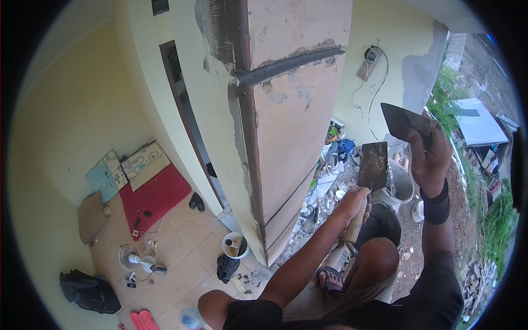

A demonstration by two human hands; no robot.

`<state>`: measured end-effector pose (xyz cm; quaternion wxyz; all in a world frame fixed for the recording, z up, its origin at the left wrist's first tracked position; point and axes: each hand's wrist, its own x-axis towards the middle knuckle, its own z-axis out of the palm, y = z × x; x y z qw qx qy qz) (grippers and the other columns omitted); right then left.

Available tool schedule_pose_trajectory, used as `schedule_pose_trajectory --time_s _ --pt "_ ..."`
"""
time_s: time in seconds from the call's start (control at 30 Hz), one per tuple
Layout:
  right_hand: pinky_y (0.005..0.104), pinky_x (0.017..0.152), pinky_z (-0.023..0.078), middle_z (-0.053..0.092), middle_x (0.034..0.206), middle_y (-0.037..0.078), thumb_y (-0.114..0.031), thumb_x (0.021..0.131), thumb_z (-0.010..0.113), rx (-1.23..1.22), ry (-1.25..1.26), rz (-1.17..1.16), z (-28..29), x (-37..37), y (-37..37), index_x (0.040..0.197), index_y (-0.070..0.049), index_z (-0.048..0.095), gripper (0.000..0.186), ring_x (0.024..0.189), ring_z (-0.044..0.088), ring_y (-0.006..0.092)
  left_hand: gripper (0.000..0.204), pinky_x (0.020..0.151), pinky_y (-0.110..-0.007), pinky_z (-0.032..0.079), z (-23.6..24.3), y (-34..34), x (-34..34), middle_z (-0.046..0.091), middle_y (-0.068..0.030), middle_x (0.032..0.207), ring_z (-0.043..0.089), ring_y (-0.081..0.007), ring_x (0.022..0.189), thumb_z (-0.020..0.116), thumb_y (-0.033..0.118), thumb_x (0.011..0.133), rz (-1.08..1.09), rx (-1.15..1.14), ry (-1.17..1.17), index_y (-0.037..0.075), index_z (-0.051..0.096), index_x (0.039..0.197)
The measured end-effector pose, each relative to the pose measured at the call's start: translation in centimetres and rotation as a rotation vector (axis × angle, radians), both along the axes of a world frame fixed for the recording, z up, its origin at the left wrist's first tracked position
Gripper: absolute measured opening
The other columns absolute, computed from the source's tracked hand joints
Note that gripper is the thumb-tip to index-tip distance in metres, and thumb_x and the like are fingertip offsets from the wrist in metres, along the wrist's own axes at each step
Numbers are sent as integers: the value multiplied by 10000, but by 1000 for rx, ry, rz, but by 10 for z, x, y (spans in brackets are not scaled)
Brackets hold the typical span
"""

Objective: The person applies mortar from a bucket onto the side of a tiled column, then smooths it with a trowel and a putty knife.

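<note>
Left hand (352, 202) grips a trowel (373, 165) (blade up); right hand (430, 157) holds a float (403, 120).

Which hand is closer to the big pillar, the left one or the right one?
Left. The left hand grips a trowel just beside the pillar, close to its lower face. The right hand holds a flat metal blade farther out to the right, away from the pillar.

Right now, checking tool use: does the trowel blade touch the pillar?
No, the trowel in the left hand is held clear of the pillar.
</note>
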<state>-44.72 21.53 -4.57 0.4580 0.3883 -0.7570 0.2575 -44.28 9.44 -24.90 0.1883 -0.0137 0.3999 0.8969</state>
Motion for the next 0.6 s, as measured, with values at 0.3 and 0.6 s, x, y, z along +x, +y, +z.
schedule_pose_trajectory --time_s 0.3,0.6 --pt "300 552 513 672 787 124 -62 775 772 623 654 395 130 115 -128 912 -3 663 184 645 667 213 271 443 -327 465 27 18 8 556 -70 629 546 -174 459 504 305 903 95 -109 147 50 539 820" --pt "359 512 521 619 619 168 -39 831 661 1133 573 283 172 162 -212 787 28 601 101 534 640 311 328 398 -349 462 29 43 6 567 -103 584 556 -208 421 491 293 893 62 -29 141 26 545 711"
